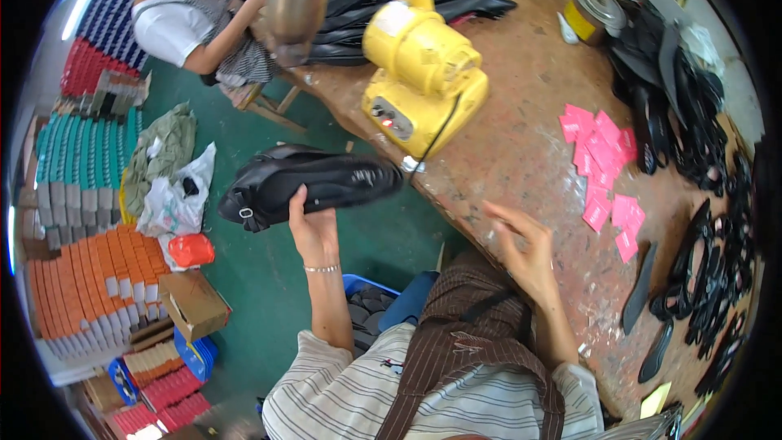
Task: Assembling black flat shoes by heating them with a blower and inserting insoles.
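Observation:
My left hand (318,235) is closed around a pair of black flat shoes (318,182), held up off the left side of the workbench. The two shoes lie against each other, and a small silver buckle shows on the front one's toe. The thumb rests over the inside of the front shoe; the other fingers are hidden behind it. Over the bench's near edge, my right hand (525,248) is empty, its fingers loosely bent and apart. It is nearest the worn brown workbench (505,163).
A yellow machine (423,73) with a cable stands on the bench. Pink cards (599,155), black shoes (643,106), two loose insoles (639,289) and a tin (590,12) lie right. A co-worker (191,28) sits far left. Stacked boxes (90,277) line the left.

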`<state>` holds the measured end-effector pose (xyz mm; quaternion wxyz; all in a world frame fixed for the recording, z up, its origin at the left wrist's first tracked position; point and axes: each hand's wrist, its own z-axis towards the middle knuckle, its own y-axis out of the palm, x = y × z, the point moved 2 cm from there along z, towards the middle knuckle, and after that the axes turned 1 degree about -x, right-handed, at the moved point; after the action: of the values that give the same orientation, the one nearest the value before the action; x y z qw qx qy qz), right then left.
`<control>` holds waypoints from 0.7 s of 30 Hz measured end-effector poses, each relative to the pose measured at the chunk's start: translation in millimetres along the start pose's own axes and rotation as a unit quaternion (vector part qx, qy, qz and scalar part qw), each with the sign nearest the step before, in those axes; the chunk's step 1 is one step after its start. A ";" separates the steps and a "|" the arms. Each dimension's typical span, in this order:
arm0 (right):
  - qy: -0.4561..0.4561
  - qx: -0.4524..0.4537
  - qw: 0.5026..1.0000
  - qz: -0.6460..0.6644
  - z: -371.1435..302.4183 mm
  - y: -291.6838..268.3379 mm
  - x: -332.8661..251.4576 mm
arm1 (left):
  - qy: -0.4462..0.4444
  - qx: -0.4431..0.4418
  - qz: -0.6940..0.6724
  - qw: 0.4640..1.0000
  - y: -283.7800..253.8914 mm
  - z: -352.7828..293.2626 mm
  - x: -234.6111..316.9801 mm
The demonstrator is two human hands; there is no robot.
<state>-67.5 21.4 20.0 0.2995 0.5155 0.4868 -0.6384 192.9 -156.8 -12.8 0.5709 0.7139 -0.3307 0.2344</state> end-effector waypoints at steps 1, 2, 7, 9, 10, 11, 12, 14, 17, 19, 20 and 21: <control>0.034 0.016 0.999 0.015 -6.8 -2.8 15.7 | 0.046 0.007 -0.010 0.999 -1.8 11.1 6.6; 0.070 0.033 0.997 0.028 -14.9 -4.3 31.4 | 0.090 0.014 -0.021 0.996 -5.5 21.8 12.0; 0.153 0.062 0.986 -0.003 -44.9 -21.3 63.8 | 0.157 -0.031 -0.052 0.986 -10.1 57.5 26.6; 0.156 0.067 0.985 -0.023 -49.8 -26.1 67.8 | 0.157 -0.071 -0.084 0.982 -8.1 66.8 31.0; 0.165 0.072 0.983 -0.040 -51.8 -27.8 70.5 | 0.161 -0.071 -0.087 0.981 -7.8 70.4 30.4; 0.160 0.078 0.983 -0.052 -53.9 -28.4 74.2 | 0.168 -0.073 -0.086 0.979 -7.9 73.5 29.4; 0.157 0.077 0.983 -0.054 -54.2 -28.6 73.5 | 0.175 -0.073 -0.085 0.978 -7.7 76.0 29.0; 0.171 0.079 0.980 -0.069 -53.1 -29.0 72.7 | 0.191 -0.071 -0.078 0.976 -7.3 83.2 28.3; 0.137 0.059 0.984 -0.101 -50.1 -28.5 78.3 | 0.186 -0.052 -0.077 0.978 -2.1 95.8 29.2; 0.134 0.053 0.984 -0.108 -44.6 -25.3 73.8 | 0.168 -0.024 -0.079 0.982 11.2 103.0 34.3; 0.131 0.050 0.984 -0.114 -42.3 -24.3 72.1 | 0.169 -0.021 -0.079 0.982 10.5 110.2 35.6; 0.128 0.052 0.983 -0.117 -41.6 -25.8 70.6 | 0.135 0.038 -0.092 0.986 9.8 118.1 36.9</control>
<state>-95.5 77.5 -38.8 0.1308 0.5473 0.5443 -0.6221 205.3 -280.3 -8.2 0.6022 0.7243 -0.1742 0.2871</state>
